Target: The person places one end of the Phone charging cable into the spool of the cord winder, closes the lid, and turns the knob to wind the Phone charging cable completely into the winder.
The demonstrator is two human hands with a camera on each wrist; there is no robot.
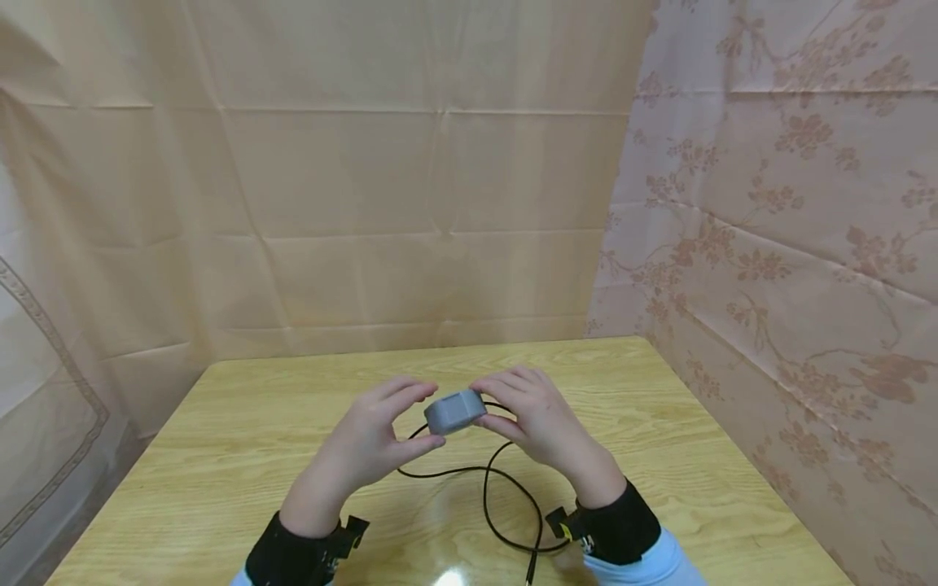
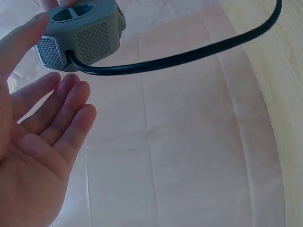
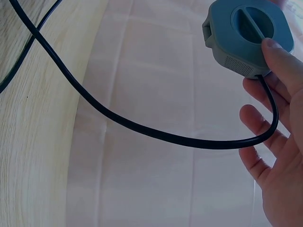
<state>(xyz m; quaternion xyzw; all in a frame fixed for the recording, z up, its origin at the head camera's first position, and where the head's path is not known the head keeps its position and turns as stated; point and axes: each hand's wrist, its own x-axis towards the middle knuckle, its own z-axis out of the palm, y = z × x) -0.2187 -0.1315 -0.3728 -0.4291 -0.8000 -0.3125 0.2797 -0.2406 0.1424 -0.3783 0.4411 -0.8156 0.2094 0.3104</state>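
Observation:
A small grey-blue plastic cable box (image 1: 455, 412) is held above the table between my hands. It has chamfered corners, mesh-patterned sides and a round recess with a bar across it, plain in the right wrist view on the box (image 3: 227, 28). My right hand (image 1: 538, 419) pinches its right end between thumb and fingers. At its left end, my left hand (image 1: 366, 439) spreads thumb and fingers around the box without gripping it; whether the thumb touches is unclear. A black cable (image 2: 165, 62) comes out of the box's side near my left hand, and a black cable (image 3: 175, 138) also leaves near my right.
Loops of the black cable (image 1: 513, 480) hang or lie over the wooden table (image 1: 293, 407), crossing near its front. Beige cloth (image 1: 366, 203) hangs behind the table, and flower-patterned cloth (image 1: 769, 244) on the right. Each wrist wears a black band (image 1: 623, 521) with a small camera.

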